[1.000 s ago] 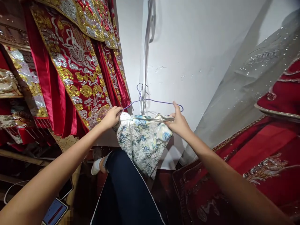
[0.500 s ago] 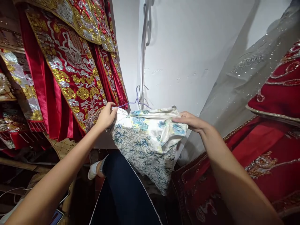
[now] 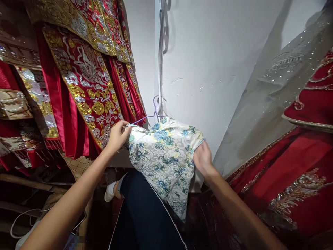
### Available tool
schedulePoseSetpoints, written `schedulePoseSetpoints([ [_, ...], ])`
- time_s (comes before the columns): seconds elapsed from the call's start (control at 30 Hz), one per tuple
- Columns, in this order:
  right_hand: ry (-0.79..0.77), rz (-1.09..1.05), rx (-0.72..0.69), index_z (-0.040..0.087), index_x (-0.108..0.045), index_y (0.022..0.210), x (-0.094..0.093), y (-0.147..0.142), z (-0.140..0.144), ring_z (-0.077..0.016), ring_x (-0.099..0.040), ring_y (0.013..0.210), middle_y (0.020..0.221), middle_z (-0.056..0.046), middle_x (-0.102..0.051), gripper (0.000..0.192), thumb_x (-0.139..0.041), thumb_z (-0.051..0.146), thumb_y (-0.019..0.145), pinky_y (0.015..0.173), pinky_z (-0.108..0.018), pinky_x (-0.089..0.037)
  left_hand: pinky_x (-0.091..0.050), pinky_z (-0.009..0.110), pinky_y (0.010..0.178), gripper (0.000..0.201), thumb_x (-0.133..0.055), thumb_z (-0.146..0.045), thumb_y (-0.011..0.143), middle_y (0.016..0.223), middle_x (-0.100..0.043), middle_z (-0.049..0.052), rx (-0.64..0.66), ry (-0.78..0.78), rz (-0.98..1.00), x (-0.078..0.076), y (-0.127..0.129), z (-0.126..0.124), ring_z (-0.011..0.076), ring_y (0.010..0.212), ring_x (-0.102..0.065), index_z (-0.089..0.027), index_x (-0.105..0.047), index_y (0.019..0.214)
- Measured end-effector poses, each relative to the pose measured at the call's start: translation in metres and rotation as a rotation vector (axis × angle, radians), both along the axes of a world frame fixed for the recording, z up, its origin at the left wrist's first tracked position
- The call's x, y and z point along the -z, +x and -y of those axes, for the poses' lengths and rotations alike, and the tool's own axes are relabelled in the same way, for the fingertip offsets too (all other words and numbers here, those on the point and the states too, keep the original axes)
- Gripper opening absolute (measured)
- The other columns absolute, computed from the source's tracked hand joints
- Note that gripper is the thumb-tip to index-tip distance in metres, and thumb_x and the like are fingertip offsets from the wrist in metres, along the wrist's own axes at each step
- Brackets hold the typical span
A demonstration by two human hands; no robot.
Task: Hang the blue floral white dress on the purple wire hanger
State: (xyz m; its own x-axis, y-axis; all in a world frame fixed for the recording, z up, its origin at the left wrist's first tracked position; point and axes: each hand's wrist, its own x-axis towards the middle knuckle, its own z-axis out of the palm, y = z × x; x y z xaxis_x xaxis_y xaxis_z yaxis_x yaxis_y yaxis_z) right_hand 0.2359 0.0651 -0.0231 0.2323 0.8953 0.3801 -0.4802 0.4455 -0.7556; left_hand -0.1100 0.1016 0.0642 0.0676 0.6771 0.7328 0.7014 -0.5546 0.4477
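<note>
1. A person's dark navy trouser leg [image 3: 145, 215] with thin white piping stretches out below both hands, ending in a white shoe [image 3: 109, 192] below the left grip.
2. The left hand [image 3: 117, 134] is closed in a pinch on the end of a thin lilac wire hanger [image 3: 145, 118] and the shoulder of a small white brocade garment patterned with blue-green and yellow flowers [image 3: 163, 159]; the garment drapes over the hanger between the two hands.
3. The right hand [image 3: 202, 159] is closed on the garment's right edge, fingers tucked under the cloth.
4. To seat it well, the judgement is that the left pinch should hold the wire steady while the right eases the slippery, stiff-woven cloth over the far shoulder without snagging.
5. Left of the left grip hang red satin robes thick with raised gold and silver embroidery [image 3: 85, 86].
6. Right of the right grip lies red beaded fabric [image 3: 299, 166] and a grey sequinned veil [image 3: 273, 93].
7. Beyond the hanger's hook stands a scuffed white wall [image 3: 208, 52].
</note>
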Motion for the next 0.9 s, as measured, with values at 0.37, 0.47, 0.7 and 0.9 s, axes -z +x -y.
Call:
schedulePoseSetpoints([
  [0.37,0.135,0.186,-0.097,0.020,-0.069,0.112,-0.098,-0.029,0.016,-0.0269,-0.065,0.113,0.109,-0.007,-0.072,0.031,-0.053,0.037,0.090,0.099,-0.045,-0.054,-0.045,0.036,0.096,0.034,-0.046,-0.035,0.096,0.124,-0.065,0.008,0.220,0.001,0.117,-0.030,0.040,-0.024,0.0241,0.113,-0.059,-0.019,-0.061,0.121],
  [0.47,0.075,0.592,-0.253,0.022,-0.070,0.116,-0.080,-0.041,0.058,-0.0276,-0.064,0.115,0.114,-0.007,-0.071,0.032,-0.060,0.038,0.090,0.099,-0.047,-0.053,-0.048,0.034,0.088,0.030,-0.052,-0.040,0.093,0.103,-0.071,0.008,0.247,-0.060,0.128,-0.016,0.034,-0.027,0.0226,0.097,-0.064,-0.016,-0.068,0.102],
  [0.7,0.123,1.191,-0.748,0.027,-0.056,0.141,-0.061,-0.027,0.058,-0.0302,-0.051,0.133,0.143,-0.009,-0.056,0.055,-0.062,0.046,0.089,0.110,-0.050,-0.042,-0.050,0.032,0.085,0.033,-0.068,-0.044,0.085,0.102,-0.069,0.008,0.492,-0.152,0.272,-0.006,0.046,-0.002,0.0192,0.092,-0.064,-0.016,-0.067,0.103],
  [0.9,0.432,1.422,0.286,0.030,-0.005,0.159,-0.023,-0.063,0.011,-0.0364,-0.005,0.153,0.166,-0.010,-0.008,0.110,-0.075,0.039,0.076,0.122,-0.063,-0.009,-0.050,0.034,0.095,0.038,-0.078,-0.034,0.079,0.112,-0.067,0.010,0.862,-0.250,0.226,-0.025,0.090,0.061,0.0216,0.104,-0.064,-0.017,-0.066,0.111],
])
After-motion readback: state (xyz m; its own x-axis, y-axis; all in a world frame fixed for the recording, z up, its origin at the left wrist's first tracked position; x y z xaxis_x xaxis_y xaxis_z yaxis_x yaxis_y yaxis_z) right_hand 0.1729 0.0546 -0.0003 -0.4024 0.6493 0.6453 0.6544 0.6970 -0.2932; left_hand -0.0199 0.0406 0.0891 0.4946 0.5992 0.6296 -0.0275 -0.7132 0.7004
